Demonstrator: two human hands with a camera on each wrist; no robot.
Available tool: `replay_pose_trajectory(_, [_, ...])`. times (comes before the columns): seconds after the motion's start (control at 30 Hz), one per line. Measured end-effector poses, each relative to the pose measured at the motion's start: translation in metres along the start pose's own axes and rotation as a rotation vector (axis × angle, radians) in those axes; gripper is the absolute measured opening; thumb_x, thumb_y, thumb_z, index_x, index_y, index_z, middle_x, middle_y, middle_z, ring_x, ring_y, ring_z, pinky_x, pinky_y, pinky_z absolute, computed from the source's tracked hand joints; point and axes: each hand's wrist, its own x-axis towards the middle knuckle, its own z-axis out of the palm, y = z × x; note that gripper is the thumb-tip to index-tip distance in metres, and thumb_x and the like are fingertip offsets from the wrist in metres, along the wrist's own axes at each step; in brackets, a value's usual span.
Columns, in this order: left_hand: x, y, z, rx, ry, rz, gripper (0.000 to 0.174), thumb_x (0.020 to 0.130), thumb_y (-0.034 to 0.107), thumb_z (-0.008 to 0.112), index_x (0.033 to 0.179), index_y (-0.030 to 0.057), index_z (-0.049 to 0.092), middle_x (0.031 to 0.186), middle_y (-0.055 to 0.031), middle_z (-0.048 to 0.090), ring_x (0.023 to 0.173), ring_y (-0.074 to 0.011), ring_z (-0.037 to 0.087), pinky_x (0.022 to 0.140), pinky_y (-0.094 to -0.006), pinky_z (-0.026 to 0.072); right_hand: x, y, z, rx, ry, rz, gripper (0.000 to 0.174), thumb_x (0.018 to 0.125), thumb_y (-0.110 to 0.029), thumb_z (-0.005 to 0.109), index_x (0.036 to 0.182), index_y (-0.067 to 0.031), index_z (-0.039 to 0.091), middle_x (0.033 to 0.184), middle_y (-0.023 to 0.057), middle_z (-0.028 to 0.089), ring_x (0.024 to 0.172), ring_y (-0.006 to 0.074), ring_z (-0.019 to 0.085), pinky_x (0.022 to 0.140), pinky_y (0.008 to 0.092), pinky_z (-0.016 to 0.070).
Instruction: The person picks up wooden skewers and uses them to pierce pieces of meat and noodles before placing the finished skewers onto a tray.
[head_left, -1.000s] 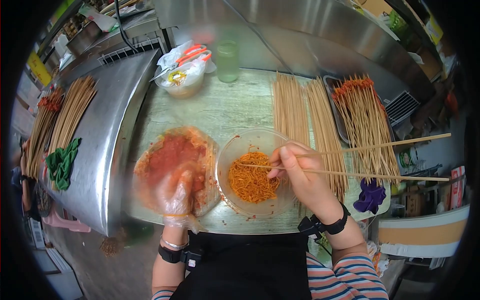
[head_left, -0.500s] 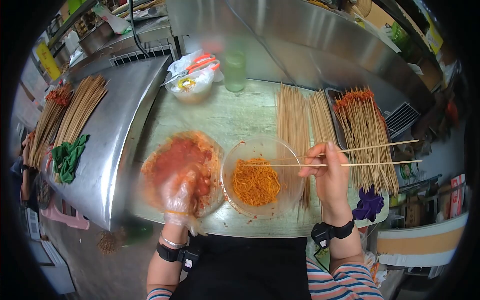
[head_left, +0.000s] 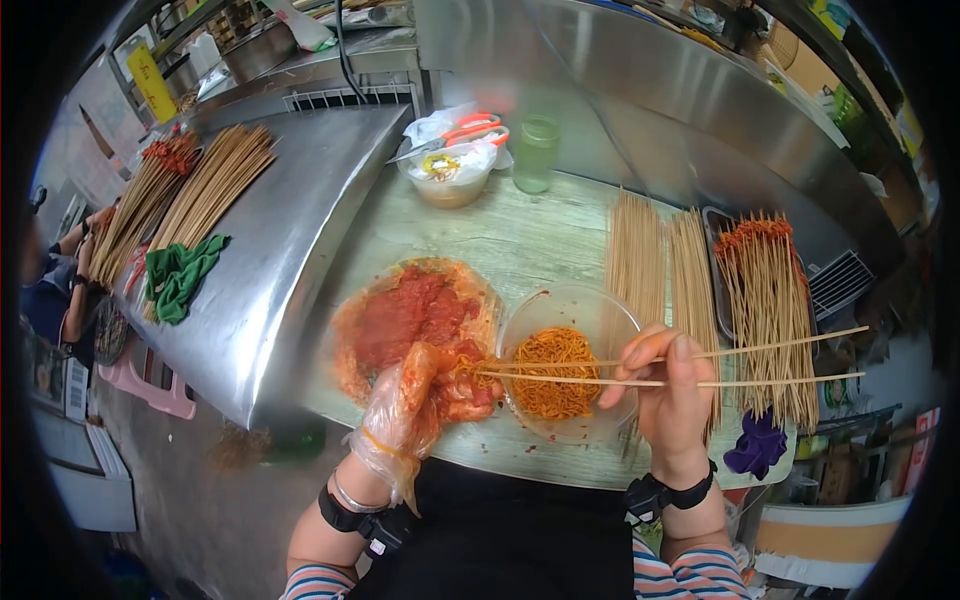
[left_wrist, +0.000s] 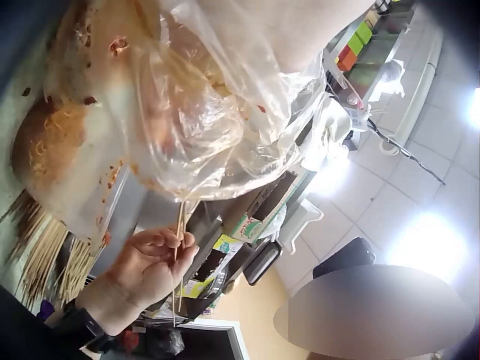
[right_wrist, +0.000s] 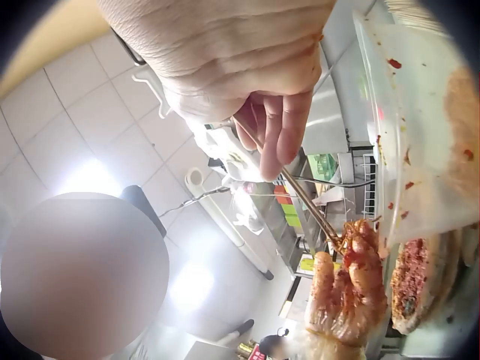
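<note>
My left hand (head_left: 400,405), in a clear plastic glove with a yellow band, is raised over the near edge of a plastic-lined container of red marinated meat (head_left: 410,310). Its red-smeared fingers curl round a piece of the same meat, clearest in the right wrist view (right_wrist: 349,289). My right hand (head_left: 672,405) is bare and grips two long wooden chopsticks (head_left: 780,381). Their tips meet at the left hand's fingers, with orange shreds between. Below the chopsticks stands a clear plastic bowl (head_left: 620,315) of orange shreds (head_left: 560,365).
Bare bamboo skewers (head_left: 635,255) lie right of the bowl, beside a tray of loaded skewers (head_left: 765,300) and a purple cloth (head_left: 757,445). Farther back stand a tub with orange-handled scissors (head_left: 478,128) and a green glass (head_left: 537,155). More skewers (head_left: 215,185) and a green cloth (head_left: 180,275) occupy the left metal counter.
My left hand has lifted from the meat container and moved right, now holding meat. The chopsticks have come from the shreds bowl leftward to its fingers. The head view has shifted left.
</note>
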Motion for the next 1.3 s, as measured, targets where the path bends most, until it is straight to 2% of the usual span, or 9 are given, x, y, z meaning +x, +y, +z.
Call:
replay_pose_trajectory(0.2, [-0.006,0.01,0.008,0.229,0.047,-0.053,0.038,0.091,0.015,0.054,0.118,-0.0107,0.047,0.099,-0.0209,0.061,0.091,-0.0307,0.064,0.073,-0.0337,0.0561,-0.002,0.002,0.005,-0.054,-0.049,0.023,0.041,0.099,-0.028,0.034,0.085,0.0055,0.054,0.083,0.0144,0.054,0.061,0.0228,0.063,0.058,0.0285,0.054])
replay_pose_trajectory(0.4, [-0.003,-0.001,0.005,0.203,0.12,-0.005,0.034,0.083,0.007,0.06,0.112,-0.0093,0.052,0.094,-0.0217,0.063,0.079,-0.0248,0.066,0.063,-0.029,0.0561,-0.003,0.005,0.006,-0.071,-0.057,0.044,0.041,0.099,-0.027,0.035,0.086,0.0056,0.054,0.083,0.0147,0.055,0.062,0.0224,0.063,0.058,0.0284,0.0538])
replay_pose_trajectory(0.5, [-0.001,0.0,0.004,0.232,0.145,-0.013,0.03,0.083,0.007,0.06,0.108,-0.0095,0.055,0.091,-0.0214,0.063,0.076,-0.0259,0.066,0.062,-0.0295,0.0557,-0.004,0.001,0.0,-0.087,-0.036,0.022,0.04,0.099,-0.027,0.035,0.084,0.0048,0.054,0.08,0.0145,0.056,0.06,0.0217,0.063,0.056,0.0271,0.0531])
replay_pose_trajectory(0.6, [-0.002,0.002,0.001,0.229,0.153,-0.027,0.03,0.084,0.005,0.06,0.108,-0.0125,0.054,0.095,-0.0194,0.062,0.083,-0.0287,0.066,0.072,-0.0329,0.0556,0.0,-0.004,-0.009,-0.027,0.056,-0.015,0.038,0.099,-0.027,0.035,0.084,0.0031,0.053,0.076,0.0135,0.057,0.057,0.0199,0.062,0.052,0.0253,0.0519])
replay_pose_trajectory(0.7, [-0.004,0.001,0.008,0.337,0.095,0.004,0.024,0.085,0.002,0.058,0.104,-0.0123,0.056,0.093,-0.0176,0.063,0.082,-0.0274,0.066,0.074,-0.033,0.0554,0.006,-0.001,-0.004,0.051,0.176,0.041,0.037,0.099,-0.028,0.035,0.084,0.0011,0.052,0.074,0.0125,0.058,0.053,0.0177,0.06,0.048,0.0243,0.0508])
replay_pose_trajectory(0.8, [-0.004,0.0,0.009,0.371,0.017,0.017,0.02,0.085,-0.001,0.056,0.102,-0.012,0.058,0.092,-0.0161,0.063,0.082,-0.0251,0.065,0.074,-0.0323,0.0551,0.008,0.006,-0.005,0.118,0.178,0.138,0.036,0.099,-0.029,0.035,0.084,-0.0001,0.052,0.072,0.0121,0.058,0.05,0.0162,0.058,0.047,0.0239,0.0501])
replay_pose_trajectory(1.1, [-0.005,0.006,0.023,0.311,0.09,-0.039,0.024,0.083,-0.002,0.059,0.107,-0.0075,0.059,0.097,-0.0139,0.063,0.086,-0.02,0.064,0.078,-0.0308,0.0542,0.007,0.004,-0.016,0.082,0.116,0.165,0.035,0.098,-0.028,0.039,0.083,-0.0001,0.052,0.071,0.0116,0.058,0.05,0.0157,0.058,0.046,0.023,0.049])
replay_pose_trajectory(1.2, [-0.003,0.002,0.016,0.315,0.047,-0.006,0.037,0.082,0.007,0.062,0.113,-0.0108,0.053,0.102,-0.0188,0.062,0.09,-0.0291,0.064,0.072,-0.033,0.055,0.006,-0.004,-0.012,-0.004,0.12,0.158,0.035,0.098,-0.028,0.04,0.083,0.0004,0.053,0.071,0.0113,0.058,0.051,0.0158,0.059,0.047,0.0228,0.0487])
replay_pose_trajectory(1.3, [-0.004,0.001,0.024,0.3,0.091,-0.017,0.035,0.083,0.006,0.06,0.114,-0.0109,0.052,0.099,-0.0199,0.062,0.086,-0.0283,0.064,0.071,-0.0322,0.0546,0.001,-0.013,-0.004,-0.095,0.106,0.113,0.035,0.098,-0.028,0.041,0.083,0.001,0.053,0.072,0.0109,0.058,0.053,0.0158,0.059,0.05,0.0227,0.0487])
